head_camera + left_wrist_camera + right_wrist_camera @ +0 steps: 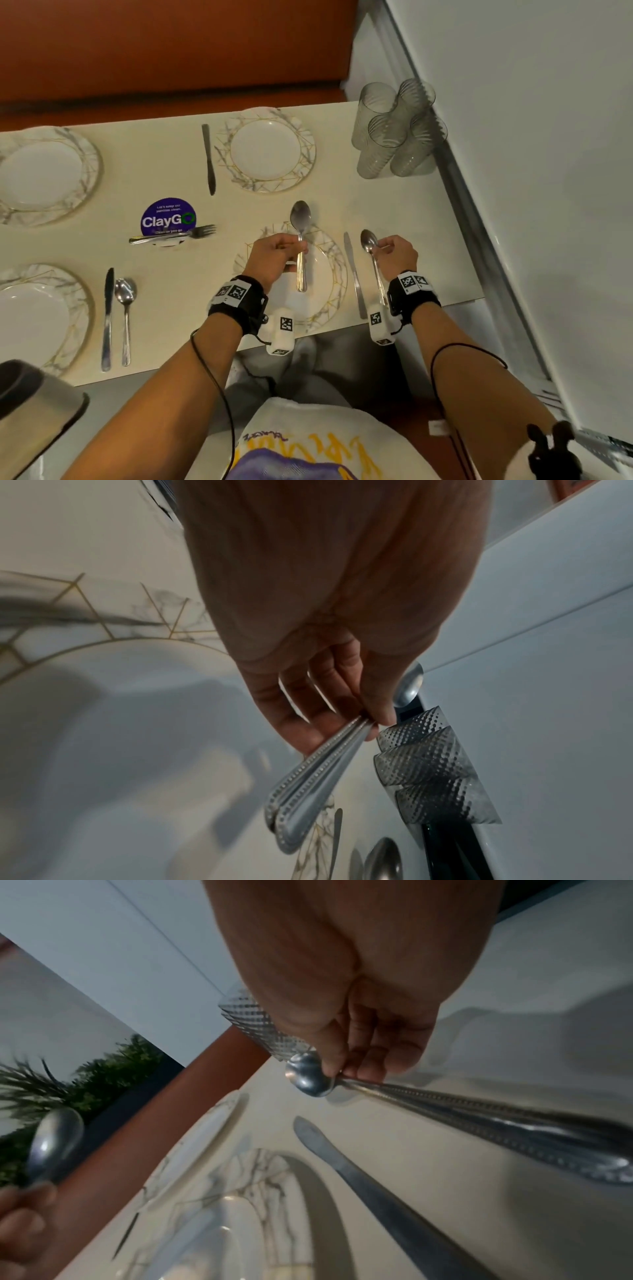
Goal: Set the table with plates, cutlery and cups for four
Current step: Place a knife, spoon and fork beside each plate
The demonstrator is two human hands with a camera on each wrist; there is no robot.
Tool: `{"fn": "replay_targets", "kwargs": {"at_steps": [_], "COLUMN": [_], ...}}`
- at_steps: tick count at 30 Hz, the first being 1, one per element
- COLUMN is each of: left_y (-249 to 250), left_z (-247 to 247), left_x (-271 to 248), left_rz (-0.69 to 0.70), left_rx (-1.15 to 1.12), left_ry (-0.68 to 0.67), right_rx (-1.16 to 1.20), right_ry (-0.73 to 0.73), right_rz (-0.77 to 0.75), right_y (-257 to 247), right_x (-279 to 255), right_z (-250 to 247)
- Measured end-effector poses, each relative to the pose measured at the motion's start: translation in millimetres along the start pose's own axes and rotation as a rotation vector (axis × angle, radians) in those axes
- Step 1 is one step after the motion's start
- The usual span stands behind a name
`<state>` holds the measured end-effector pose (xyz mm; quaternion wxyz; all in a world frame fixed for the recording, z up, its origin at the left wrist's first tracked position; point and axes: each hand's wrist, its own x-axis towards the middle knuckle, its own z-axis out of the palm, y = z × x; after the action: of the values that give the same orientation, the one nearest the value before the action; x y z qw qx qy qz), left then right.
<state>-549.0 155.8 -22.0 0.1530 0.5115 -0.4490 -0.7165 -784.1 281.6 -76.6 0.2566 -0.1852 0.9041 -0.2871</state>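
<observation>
My left hand (pixel 291 248) pinches a spoon (pixel 300 219) by its handle, held above the near-right plate (pixel 330 291) with the bowl pointing away. In the left wrist view, thumb and fingers pinch the beaded handle (pixel 308 777). My right hand (pixel 380 249) pinches a second spoon (pixel 369 241) near its bowl, just right of the knife (pixel 352 270) that lies beside that plate. The right wrist view shows this spoon (pixel 479 1118) above the table beside the knife (pixel 377 1185). Several clear cups (pixel 394 133) stand bunched at the far right corner.
The far-right plate (pixel 267 150) has a knife (pixel 209 157) on its left. A far-left plate (pixel 44 174) lies alone. The near-left plate (pixel 34 318) has a knife (pixel 108 318) and spoon (pixel 126 308) beside it. Forks (pixel 178 234) lie by a purple sticker (pixel 168 216). A white wall borders the table's right.
</observation>
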Motion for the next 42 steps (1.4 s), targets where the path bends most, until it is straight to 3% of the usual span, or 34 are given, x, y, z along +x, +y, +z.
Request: {"fn": "replay_targets", "kwargs": {"at_steps": [16,25,42], "left_y": [-2.0,-7.0,-16.9], "left_z": [-4.5,5.2,11.8], "left_x": [12.3,15.1,8.3], "left_rz": [0.002,0.004,-0.006], "left_rx": [0.024,0.040,0.032], "left_ry": [0.029,0.027,0.010], "right_rx": [-0.006,-0.113,-0.144], "right_ry": [0.008,-0.073,-0.116], "right_rz": [-0.020,-0.281,-0.338], "right_y": [22.2,43.9,53.5], "right_x": [4.2,-5.0,-10.9], "right_z": [10.1,0.3,2.6]}}
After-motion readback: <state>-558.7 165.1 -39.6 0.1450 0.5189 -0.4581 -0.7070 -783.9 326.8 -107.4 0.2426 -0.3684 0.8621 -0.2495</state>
